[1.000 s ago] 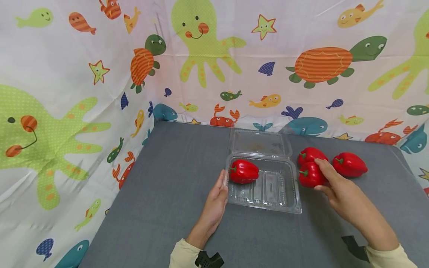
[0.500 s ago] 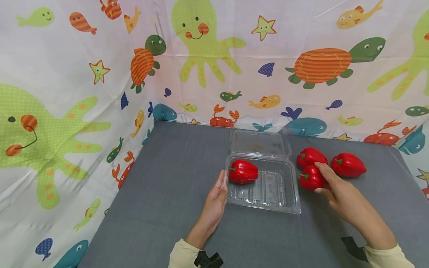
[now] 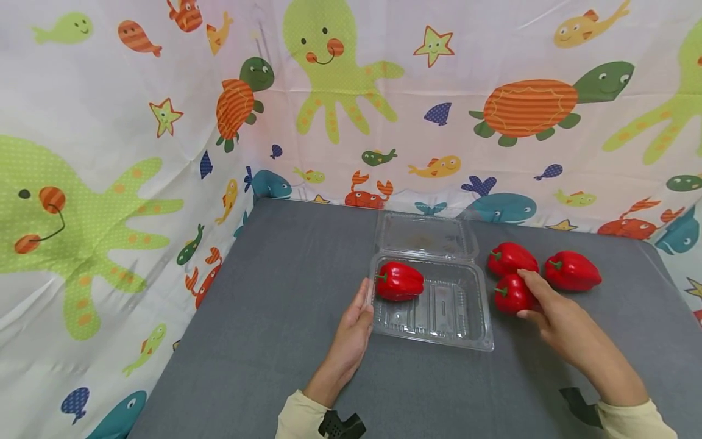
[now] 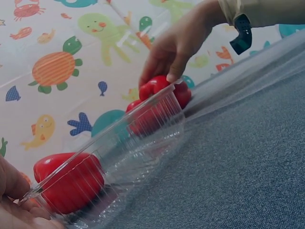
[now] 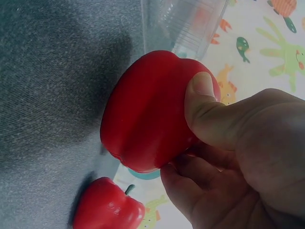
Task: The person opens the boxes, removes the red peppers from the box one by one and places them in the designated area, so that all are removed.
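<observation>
Red pepper [image 3: 512, 294] is pinched in my right hand [image 3: 567, 329]; I judge it light, firm and slick, best held across its broad sides. My left hand [image 3: 350, 332] grips the clear container [image 3: 462, 311].

I see a glossy red bell pepper [image 3: 512, 295] pinched in the right hand [image 3: 567, 326], its green stem pointing left toward a clear plastic container [image 3: 463, 320] just beside it. The container has a ribbed base, and its hinged lid [image 3: 425, 235] lies open on the far side. The left hand [image 3: 350, 334] holds its left edge. Inside, near that edge, 1 more red bell pepper [image 3: 401, 282] lies sideways, stem to the left.
</observation>
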{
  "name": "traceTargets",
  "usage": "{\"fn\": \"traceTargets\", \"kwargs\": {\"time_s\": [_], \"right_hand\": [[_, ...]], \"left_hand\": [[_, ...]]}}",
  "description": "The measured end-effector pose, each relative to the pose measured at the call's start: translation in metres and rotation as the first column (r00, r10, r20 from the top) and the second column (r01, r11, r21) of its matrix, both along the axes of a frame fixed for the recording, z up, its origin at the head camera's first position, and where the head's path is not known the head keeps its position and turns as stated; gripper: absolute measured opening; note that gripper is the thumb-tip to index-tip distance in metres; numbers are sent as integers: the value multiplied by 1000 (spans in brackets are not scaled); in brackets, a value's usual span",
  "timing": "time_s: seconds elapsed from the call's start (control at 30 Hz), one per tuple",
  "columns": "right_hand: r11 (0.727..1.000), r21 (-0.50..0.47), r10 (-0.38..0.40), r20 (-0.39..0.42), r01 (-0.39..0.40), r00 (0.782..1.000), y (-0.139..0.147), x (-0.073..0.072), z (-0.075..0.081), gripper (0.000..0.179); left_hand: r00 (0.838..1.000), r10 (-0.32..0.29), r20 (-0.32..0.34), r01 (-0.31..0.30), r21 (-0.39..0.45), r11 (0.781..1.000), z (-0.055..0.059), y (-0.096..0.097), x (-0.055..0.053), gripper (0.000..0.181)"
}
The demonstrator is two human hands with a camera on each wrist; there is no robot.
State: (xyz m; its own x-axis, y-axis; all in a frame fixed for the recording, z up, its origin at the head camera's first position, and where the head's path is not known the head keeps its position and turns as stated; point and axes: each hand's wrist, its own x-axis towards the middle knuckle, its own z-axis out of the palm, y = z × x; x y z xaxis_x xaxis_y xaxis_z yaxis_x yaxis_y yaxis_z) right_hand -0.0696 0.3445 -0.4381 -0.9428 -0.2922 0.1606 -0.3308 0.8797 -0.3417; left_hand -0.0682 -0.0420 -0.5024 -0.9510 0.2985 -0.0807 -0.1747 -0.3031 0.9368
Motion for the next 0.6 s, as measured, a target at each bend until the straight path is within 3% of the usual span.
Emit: {"fn": "traceTargets", "kwargs": {"time_s": [0.43, 0.6], "right_hand": [[1000, 2, -27, 74, 27, 997, 0, -2, -5, 93], [1000, -1, -18, 67, 18, 998, 1, -2, -7, 93]], "left_hand": [[1000, 4, 7, -4, 2, 1000, 0, 1, 1, 63], [1000, 7, 9, -7, -9, 1000, 0, 1, 0, 63]]}}
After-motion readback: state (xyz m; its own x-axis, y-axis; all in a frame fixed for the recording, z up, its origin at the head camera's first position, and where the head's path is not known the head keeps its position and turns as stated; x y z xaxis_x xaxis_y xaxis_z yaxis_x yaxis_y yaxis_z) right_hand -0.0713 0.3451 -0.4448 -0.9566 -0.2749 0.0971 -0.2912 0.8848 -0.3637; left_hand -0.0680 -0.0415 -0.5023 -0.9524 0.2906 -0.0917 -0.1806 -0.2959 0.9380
